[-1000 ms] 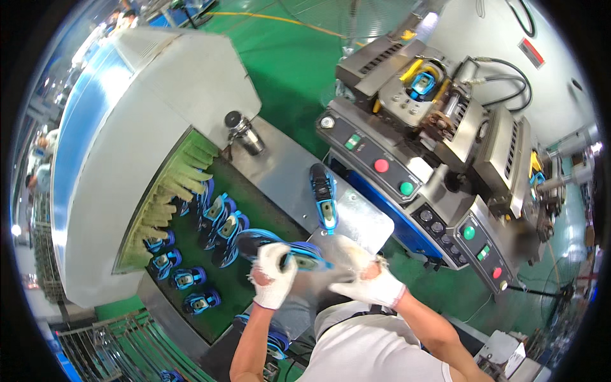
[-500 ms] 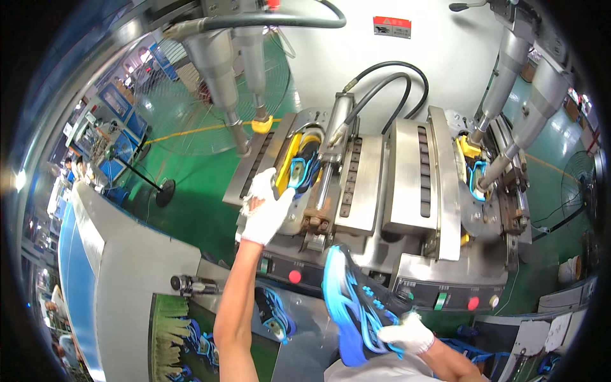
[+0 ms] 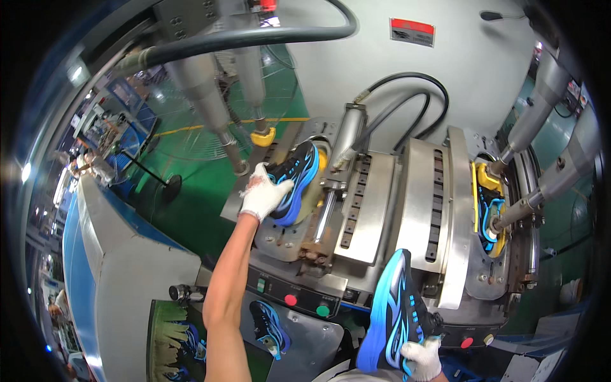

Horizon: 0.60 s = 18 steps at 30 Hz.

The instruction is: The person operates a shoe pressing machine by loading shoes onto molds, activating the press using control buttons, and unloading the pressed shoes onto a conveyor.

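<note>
My left hand (image 3: 262,194), in a white glove, grips a black and blue sneaker (image 3: 301,184) with a blue-purple sole. The shoe is tilted on its side over the left station of a metal press machine (image 3: 280,245). Low on the right, my gloved right hand (image 3: 422,358) holds a second sneaker (image 3: 385,321) by its heel end, toe pointing up and away from me. A third sneaker (image 3: 489,213) sits in the right station, with metal press rods (image 3: 519,213) coming down on it.
Another shoe (image 3: 270,328) lies on a grey metal plate (image 3: 312,337) below the control panel (image 3: 273,288). More shoes lie in a green-lined compartment (image 3: 167,331) at the lower left. Raised press rods (image 3: 202,95) hang over the left station. Black hoses (image 3: 439,105) curve behind.
My left hand has lifted the sneaker up out of the left station and turned it on its side. The view has shifted; my right hand still holds its sneaker, now more upright.
</note>
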Motion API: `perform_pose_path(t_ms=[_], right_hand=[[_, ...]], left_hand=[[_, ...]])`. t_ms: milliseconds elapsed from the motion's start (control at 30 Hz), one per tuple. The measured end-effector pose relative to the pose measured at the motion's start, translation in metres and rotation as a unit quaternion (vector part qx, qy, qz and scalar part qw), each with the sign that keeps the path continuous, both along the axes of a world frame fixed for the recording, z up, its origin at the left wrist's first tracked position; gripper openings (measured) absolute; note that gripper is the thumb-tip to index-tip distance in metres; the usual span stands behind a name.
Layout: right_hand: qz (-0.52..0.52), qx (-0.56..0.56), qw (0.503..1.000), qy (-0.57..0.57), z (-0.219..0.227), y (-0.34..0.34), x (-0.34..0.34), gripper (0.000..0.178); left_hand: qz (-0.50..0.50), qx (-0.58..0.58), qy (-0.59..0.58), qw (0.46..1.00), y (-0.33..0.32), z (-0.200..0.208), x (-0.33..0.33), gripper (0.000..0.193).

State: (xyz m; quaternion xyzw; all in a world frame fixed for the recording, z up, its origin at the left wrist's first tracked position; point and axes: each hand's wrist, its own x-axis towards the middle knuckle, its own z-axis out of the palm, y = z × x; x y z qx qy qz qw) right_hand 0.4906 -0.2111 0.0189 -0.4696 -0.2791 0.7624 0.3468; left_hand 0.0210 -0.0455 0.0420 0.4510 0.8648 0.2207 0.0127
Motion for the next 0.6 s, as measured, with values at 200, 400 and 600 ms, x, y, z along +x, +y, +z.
perform_pose_path(t_ms=[200,400,600], right_hand=[[0.076,0.065,0.992,0.079,-0.01,0.102,-0.146,0.043],[0.087,0.129,0.977,-0.149,-0.04,0.268,-0.327,0.02],[0.207,0.506,0.523,-0.654,-0.162,0.331,-0.365,0.023]], left_hand=[[0.029,0.248,-0.159,0.955,-0.212,-0.01,0.051,0.063],[0.298,0.143,-0.181,0.926,-0.406,-0.102,0.143,0.064],[0.562,-0.057,-0.204,0.8,-0.568,-0.163,0.301,0.068]])
